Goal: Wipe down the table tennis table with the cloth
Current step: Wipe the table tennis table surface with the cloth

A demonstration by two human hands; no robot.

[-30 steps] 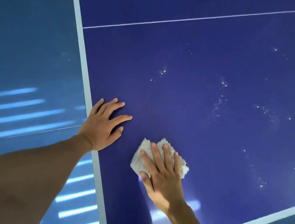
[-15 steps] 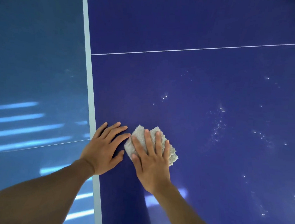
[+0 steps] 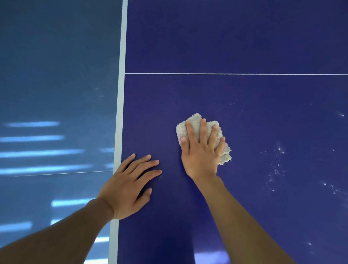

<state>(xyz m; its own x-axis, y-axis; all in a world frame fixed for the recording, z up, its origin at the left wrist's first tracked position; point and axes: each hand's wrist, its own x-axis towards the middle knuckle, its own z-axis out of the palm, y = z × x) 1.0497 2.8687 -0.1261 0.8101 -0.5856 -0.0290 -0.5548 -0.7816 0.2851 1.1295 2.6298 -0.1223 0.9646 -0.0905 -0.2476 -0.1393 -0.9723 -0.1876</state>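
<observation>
Low in the frame, just left of centre, the left hand (image 3: 126, 187) is laid flat on the table (image 3: 253, 35), fingers straight and spread, with nothing held; its heel is set over the white edge band (image 3: 121, 69). Just above and to the right, the right hand (image 3: 201, 153) is pressed palm-down on the cloth (image 3: 194, 119), fingers straight and fanned across it, not curled round it. The cloth, pale and bunched, is found at the centre of the frame, flat on the dark blue surface and well apart from the edge band. White specks (image 3: 275, 170) are scattered at centre right. Higher up, a thin white line (image 3: 231, 74) is drawn across the table. Down the left side, the floor (image 3: 53, 46) is streaked with light.
</observation>
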